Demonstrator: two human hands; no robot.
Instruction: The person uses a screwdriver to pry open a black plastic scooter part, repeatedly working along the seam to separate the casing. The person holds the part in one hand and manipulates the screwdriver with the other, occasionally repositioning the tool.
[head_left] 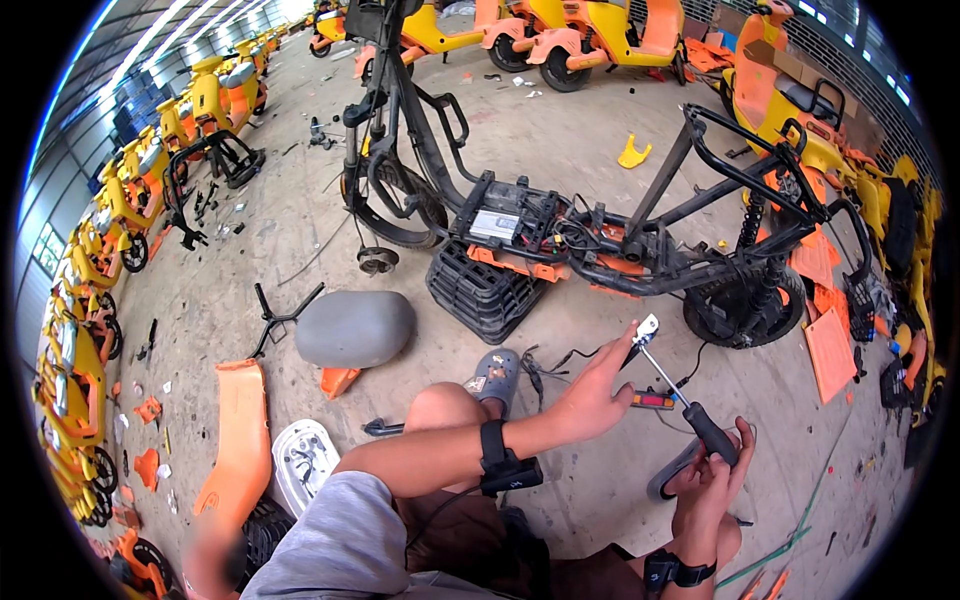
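Hand tool (684, 400), one: slanting in the air over the floor (560, 130), its silver shank (666, 374) spanning the gap between the hands. Right hand (712, 488): gripping the black handle (710, 432), thumb and fingers closing about it, some of them hard to separate. Left hand (590, 398): extending its fingers to the silver head (648, 325); whether they are closing on it one cannot tell, the head partly hiding the fingertips. Black vehicle frame (655, 195): standing beyond the hands, partly over a black crate (485, 300); the upper edge of view is cutting off its front top. Grey seat (355, 328): lying left of the crate, partly covering an orange piece (340, 380). Orange panel (238, 420): lying farther left; a blur is obscuring its near end. White tray (303, 428): holding dark parts too small to identify. Yellow scooters (205, 95): lining the floor's left edge, the farthest merging indistinctly.
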